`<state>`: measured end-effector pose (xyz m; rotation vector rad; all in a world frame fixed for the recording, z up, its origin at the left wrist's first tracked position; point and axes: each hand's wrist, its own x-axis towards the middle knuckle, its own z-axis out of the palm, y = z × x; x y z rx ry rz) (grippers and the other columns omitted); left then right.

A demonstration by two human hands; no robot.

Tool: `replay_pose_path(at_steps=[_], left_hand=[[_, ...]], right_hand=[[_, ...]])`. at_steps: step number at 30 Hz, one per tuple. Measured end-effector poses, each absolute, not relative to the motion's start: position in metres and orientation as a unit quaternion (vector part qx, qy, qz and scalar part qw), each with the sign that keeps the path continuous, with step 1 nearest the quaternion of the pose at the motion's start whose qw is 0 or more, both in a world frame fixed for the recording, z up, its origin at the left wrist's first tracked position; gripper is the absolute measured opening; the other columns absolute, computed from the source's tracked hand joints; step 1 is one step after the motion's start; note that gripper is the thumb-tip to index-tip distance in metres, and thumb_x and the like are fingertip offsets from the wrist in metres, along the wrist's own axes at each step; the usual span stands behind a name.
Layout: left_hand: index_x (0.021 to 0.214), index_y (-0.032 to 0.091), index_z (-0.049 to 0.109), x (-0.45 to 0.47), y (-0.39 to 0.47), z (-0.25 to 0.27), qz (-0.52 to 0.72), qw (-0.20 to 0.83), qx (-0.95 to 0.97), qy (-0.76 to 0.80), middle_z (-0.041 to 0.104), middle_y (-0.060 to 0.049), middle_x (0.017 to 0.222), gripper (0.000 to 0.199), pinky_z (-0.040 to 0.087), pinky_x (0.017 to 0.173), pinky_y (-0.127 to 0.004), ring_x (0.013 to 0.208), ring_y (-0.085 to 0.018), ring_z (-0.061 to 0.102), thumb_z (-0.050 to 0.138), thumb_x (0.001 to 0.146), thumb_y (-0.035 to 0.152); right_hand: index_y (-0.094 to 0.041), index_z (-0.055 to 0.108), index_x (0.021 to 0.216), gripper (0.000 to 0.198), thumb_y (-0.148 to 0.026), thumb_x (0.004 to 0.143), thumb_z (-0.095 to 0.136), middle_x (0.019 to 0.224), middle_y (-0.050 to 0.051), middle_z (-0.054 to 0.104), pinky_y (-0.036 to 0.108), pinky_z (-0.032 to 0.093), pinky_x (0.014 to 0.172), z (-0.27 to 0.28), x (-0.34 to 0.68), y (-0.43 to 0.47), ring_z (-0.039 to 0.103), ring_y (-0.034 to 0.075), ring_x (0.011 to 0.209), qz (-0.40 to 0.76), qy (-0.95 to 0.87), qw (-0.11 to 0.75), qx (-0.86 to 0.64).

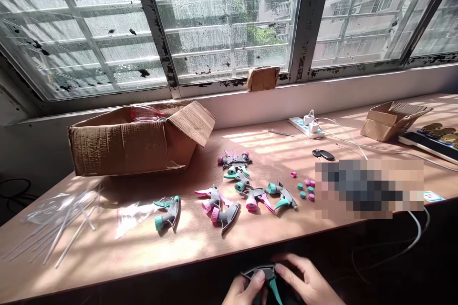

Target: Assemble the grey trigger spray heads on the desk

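Observation:
Below the table's front edge, my left hand [246, 289] is closed around a grey spray trigger head [265, 272] with a teal trigger, its thumb pressed on the grey body. My right hand [304, 279] pinches the same spray head at its right end; what lies between those fingertips is hidden. On the table beyond lie several more spray heads, such as a teal one [169, 214] on the left, a pink one [225, 217] in the middle and another teal one [282, 195] to the right. Small pink and teal nozzle caps [303, 195] are scattered beside them.
A cardboard box [118, 150] with a red bottle [146, 113] stands at the back left. White tubes [73, 238] and plastic bags [134, 218] lie at left. Farther right are a power strip [304, 127], a black key fob [326, 155], a small carton [382, 121] and cables.

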<state>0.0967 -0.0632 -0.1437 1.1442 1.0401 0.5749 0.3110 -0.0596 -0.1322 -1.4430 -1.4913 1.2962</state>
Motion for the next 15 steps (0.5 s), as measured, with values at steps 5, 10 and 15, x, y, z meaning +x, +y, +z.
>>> replay_pose_path(at_steps=[5, 10, 15], left_hand=[[0.06, 0.018, 0.052, 0.097, -0.056, -0.119, 0.26, 0.685, 0.526, 0.432, 0.046, 0.0, 0.062, 0.076, 0.026, 0.058, -0.027, 0.059, -0.013, 0.04, 0.045, 0.076, 0.092], [0.065, 0.017, 0.054, 0.096, -0.056, -0.112, 0.293, 0.775, 0.412, 0.38, 0.043, 0.002, 0.059, 0.066, 0.023, 0.055, -0.026, 0.054, -0.01, 0.036, 0.06, 0.078, 0.081], [0.05, 0.019, 0.046, 0.088, -0.055, -0.128, 0.229, 0.851, 0.308, 0.359, 0.036, 0.005, 0.045, 0.071, 0.014, 0.049, -0.025, 0.044, -0.008, 0.03, 0.057, 0.076, 0.083]], right_hand=[[-0.025, 0.074, 0.102, 0.02, -0.039, 0.094, 0.062, 0.101, 0.005, 0.07, 0.03, 0.052, 0.09, -0.123, 0.314, -0.058, 0.067, 0.022, 0.096, 0.424, -0.687, 0.341, -0.481], [-0.026, 0.066, 0.098, 0.019, -0.016, 0.097, 0.05, 0.104, 0.003, 0.059, 0.021, 0.053, 0.079, -0.11, 0.316, -0.058, 0.065, 0.015, 0.089, 0.376, -0.772, 0.353, -0.371], [-0.026, 0.062, 0.102, 0.014, -0.03, 0.103, 0.048, 0.107, 0.006, 0.057, 0.023, 0.054, 0.077, -0.114, 0.318, -0.062, 0.064, 0.017, 0.087, 0.309, -0.812, 0.393, -0.302]])
